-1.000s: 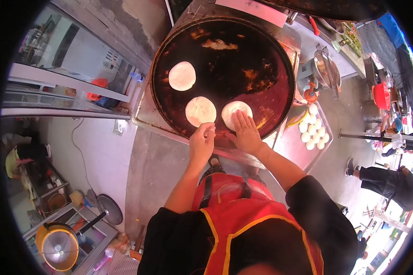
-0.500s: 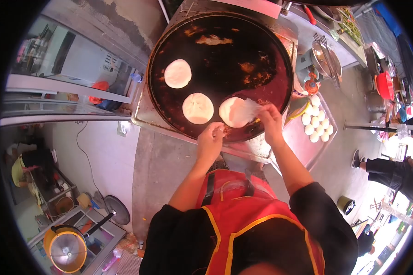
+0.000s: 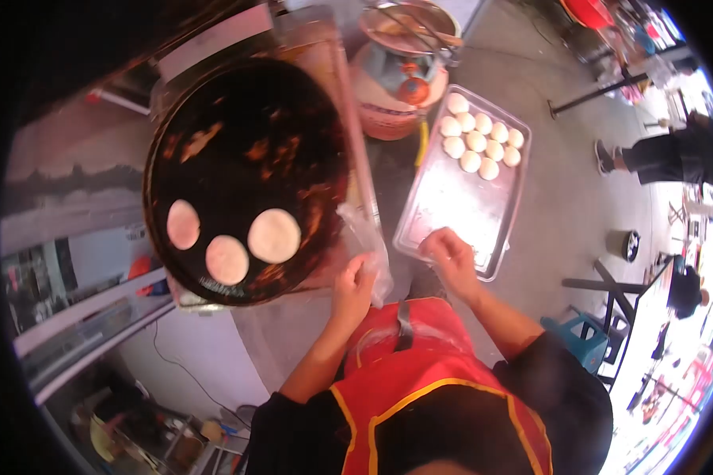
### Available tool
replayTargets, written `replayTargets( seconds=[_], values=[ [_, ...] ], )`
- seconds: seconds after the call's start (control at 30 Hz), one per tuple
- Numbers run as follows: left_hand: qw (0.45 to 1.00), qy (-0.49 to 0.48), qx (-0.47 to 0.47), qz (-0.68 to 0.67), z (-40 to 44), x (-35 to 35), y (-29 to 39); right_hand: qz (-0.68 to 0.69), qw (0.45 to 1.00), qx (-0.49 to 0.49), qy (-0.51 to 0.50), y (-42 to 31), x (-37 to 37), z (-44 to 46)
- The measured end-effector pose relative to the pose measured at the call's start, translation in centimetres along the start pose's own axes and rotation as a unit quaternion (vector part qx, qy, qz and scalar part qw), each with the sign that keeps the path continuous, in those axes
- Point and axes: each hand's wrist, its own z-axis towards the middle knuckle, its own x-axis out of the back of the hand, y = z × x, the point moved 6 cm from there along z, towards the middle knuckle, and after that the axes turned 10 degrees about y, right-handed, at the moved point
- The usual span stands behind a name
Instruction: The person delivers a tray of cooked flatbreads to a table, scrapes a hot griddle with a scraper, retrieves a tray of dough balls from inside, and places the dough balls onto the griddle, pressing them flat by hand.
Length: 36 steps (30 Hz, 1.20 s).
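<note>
Clear plastic sheet (image 3: pixel 379 273) in my left hand (image 3: pixel 354 286), pinched between thumb and bent fingers, hanging loose just beside the right edge of a big round black pan (image 3: pixel 238 150). My right hand (image 3: pixel 453 260) is over the near edge of a metal tray (image 3: pixel 451 210), fingers half curled, thumb side blurred; cannot tell if anything is in it. Dough balls (image 3: pixel 475 141), white, bunched at the far end of the tray, well apart from my fingers. Three flat dough rounds (image 3: pixel 274 236) lie in the pan, near left part; left one apart from the middle one, middle and right ones very close, cannot tell if touching. Gas cylinder (image 3: pixel 396 99) beyond, between pan and tray, with a metal bowl (image 3: pixel 408 28) above it. I wear a red apron (image 3: pixel 420 332) with yellow trim
</note>
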Motion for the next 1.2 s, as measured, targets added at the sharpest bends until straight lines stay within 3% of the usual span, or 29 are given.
replayTargets(
  seconds=[0.07, 0.13, 0.2, 0.33, 0.43, 0.5, 0.6, 0.63, 0.73, 0.8, 0.83, 0.87, 0.9, 0.93, 0.97, 1.07, 1.1, 1.2],
  values=[
    [0.998, -0.053, 0.021, 0.015, -0.2, -3.4, -0.1, 0.043, 0.981, -0.092, 0.164, 6.9, 7.5, 4.3],
    [0.994, -0.086, 0.039, 0.050, -0.5, -6.7, -1.1, 0.106, 0.915, -0.243, 0.303, 16.7, 15.0, 6.8],
    [0.989, -0.098, 0.051, 0.099, -0.6, -10.0, -3.0, 0.191, 0.857, -0.355, 0.321, 29.6, 21.6, 9.3],
    [0.973, -0.117, 0.153, 0.125, -0.8, -14.6, -6.5, 0.032, 0.888, -0.314, 0.334, 39.5, 28.5, 15.7],
    [0.959, -0.108, 0.232, 0.122, -1.1, -16.4, -8.3, 0.018, 0.860, -0.309, 0.407, 40.5, 30.0, 21.0],
    [0.960, -0.090, 0.235, 0.121, -1.1, -17.1, -9.3, -0.030, 0.850, -0.279, 0.446, 40.6, 30.4, 23.2],
    [0.957, -0.066, 0.266, 0.100, -1.3, -17.6, -9.8, 0.055, 0.873, -0.341, 0.343, 43.8, 29.4, 25.0],
    [0.954, -0.056, 0.279, 0.089, -1.4, -17.6, -9.8, 0.054, 0.874, -0.324, 0.359, 38.2, 27.6, 24.4],
    [0.935, -0.050, 0.340, 0.086, 0.1, -18.1, -6.1, -0.367, 0.851, -0.199, 0.318, 36.7, 26.5, 25.0],
    [0.972, -0.061, 0.185, 0.130, -0.3, -17.8, -8.0, -0.439, 0.841, 0.035, 0.313, 37.8, 25.5, 24.4],
    [0.979, -0.055, 0.139, 0.142, -0.8, -17.4, -8.5, -0.362, 0.866, 0.086, 0.334, 40.2, 26.1, 24.2],
    [0.982, -0.048, 0.092, 0.155, -1.2, -17.1, -8.9, -0.240, 0.909, 0.021, 0.341, 42.7, 27.2, 24.1],
    [0.985, -0.039, 0.072, 0.152, -1.4, -17.1, -8.8, -0.273, 0.894, -0.059, 0.349, 37.2, 26.2, 23.2],
    [0.987, -0.037, 0.049, 0.147, -1.5, -17.1, -8.3, -0.139, 0.907, -0.080, 0.388, 37.4, 26.6, 22.5],
    [0.978, -0.027, 0.198, 0.065, -1.9, -17.0, -9.3, -0.084, 0.916, -0.113, 0.375, 35.9, 26.2, 21.7],
    [0.929, -0.089, 0.360, 0.017, -1.7, -15.6, -5.3, 0.048, 0.935, -0.168, 0.310, 28.6, 25.2, 19.4],
    [0.955, -0.079, 0.285, -0.014, -2.0, -15.2, -5.5, 0.061, 0.939, -0.161, 0.297, 24.9, 23.8, 18.8],
    [0.979, -0.062, 0.191, -0.025, -2.1, -11.9, -2.9, 0.069, 0.963, -0.136, 0.223, 12.0, 17.0, 15.3]
  ],
)
